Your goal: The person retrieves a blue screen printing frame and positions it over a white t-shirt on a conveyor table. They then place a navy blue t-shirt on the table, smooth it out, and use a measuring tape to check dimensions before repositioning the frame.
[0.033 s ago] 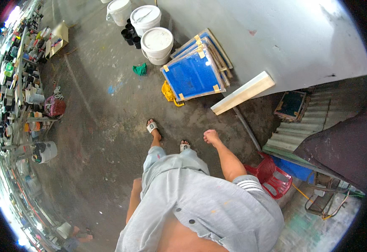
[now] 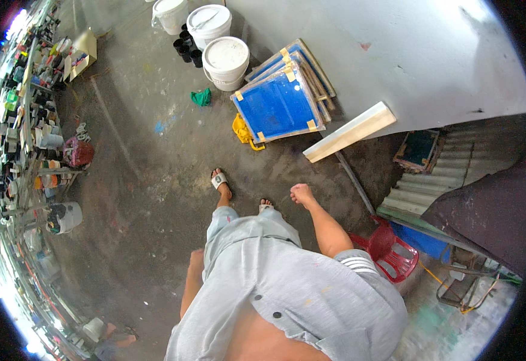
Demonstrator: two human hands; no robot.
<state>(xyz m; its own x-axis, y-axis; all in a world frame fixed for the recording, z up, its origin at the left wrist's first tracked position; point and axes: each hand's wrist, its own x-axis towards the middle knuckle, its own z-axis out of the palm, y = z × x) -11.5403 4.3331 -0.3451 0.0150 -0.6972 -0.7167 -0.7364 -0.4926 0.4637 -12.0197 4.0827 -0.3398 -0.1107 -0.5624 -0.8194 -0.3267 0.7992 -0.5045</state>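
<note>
My right hand (image 2: 301, 194) hangs in the air ahead of my right hip with its fingers curled in, and nothing shows in it. The nearest thing to it is a long pale board (image 2: 350, 132), which leans at a slant against the grey panel. At my left side, only the edge of my left hand (image 2: 197, 259) shows beside my grey shirt. Its fingers are hidden, so what it holds, if anything, cannot be seen. Neither hand touches anything in view. Blue screen frames (image 2: 278, 108) with yellow tape at the corners lean in a stack ahead.
White lidded buckets (image 2: 225, 55) and black cups (image 2: 185, 53) stand by the grey panel (image 2: 431, 54). A green cloth (image 2: 201, 97) and a yellow object (image 2: 243, 129) lie on the floor. Crowded shelves (image 2: 25, 132) line the left. A red plastic chair (image 2: 395, 256) stands at my right.
My left hand has come slightly forward beside my shirt. My right foot shows a little less beyond my shorts. My right hand stays curled in nearly the same place.
</note>
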